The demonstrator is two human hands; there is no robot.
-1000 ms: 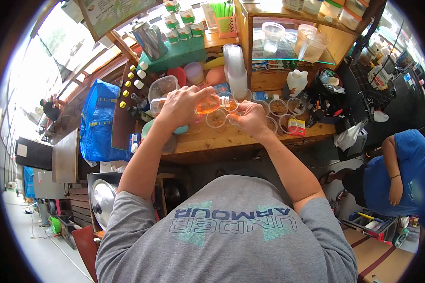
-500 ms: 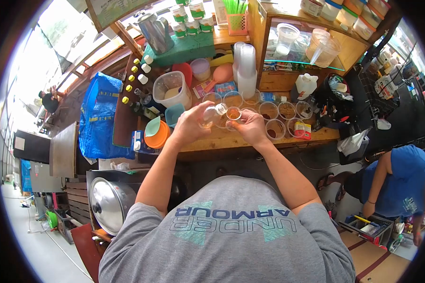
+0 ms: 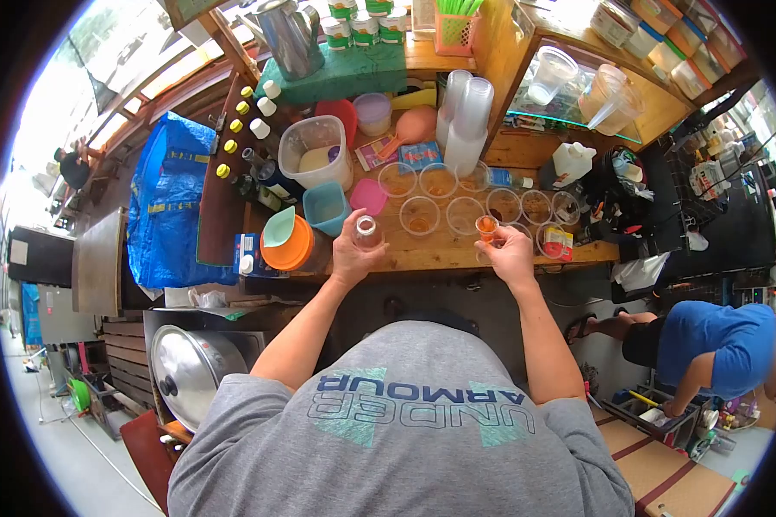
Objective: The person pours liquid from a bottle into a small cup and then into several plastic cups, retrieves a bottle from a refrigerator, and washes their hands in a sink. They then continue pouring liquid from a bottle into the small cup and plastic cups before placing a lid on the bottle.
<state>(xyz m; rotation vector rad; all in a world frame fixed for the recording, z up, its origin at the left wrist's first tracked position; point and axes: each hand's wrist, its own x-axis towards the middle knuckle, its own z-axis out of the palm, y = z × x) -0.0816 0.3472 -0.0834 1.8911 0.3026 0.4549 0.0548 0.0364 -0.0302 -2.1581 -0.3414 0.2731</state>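
At the counter's front edge, my left hand (image 3: 351,257) is closed around a clear glass bottle (image 3: 367,231), its open mouth facing up. My right hand (image 3: 512,256) pinches a small clear cup (image 3: 487,227) with orange liquid in it. That small cup is over the counter, close to the row of clear plastic cups. Several such cups stand beyond and between my hands, among them a front one (image 3: 419,215) and one beside it (image 3: 466,216); some show brownish or orange contents at the bottom. A red and yellow packet (image 3: 558,243) lies by the right-hand cups.
Left of my hands are a blue tub (image 3: 326,208), an orange-lidded container (image 3: 288,246) and a row of bottles (image 3: 263,177). Stacked plastic cups (image 3: 467,129) rise at the back. A white jug (image 3: 571,164) stands right. A person in a blue shirt (image 3: 717,345) bends down at far right.
My hands have moved apart: the bottle went left and is now upright instead of tipped toward the small cup. The small cup went right. The person in blue has bent lower.
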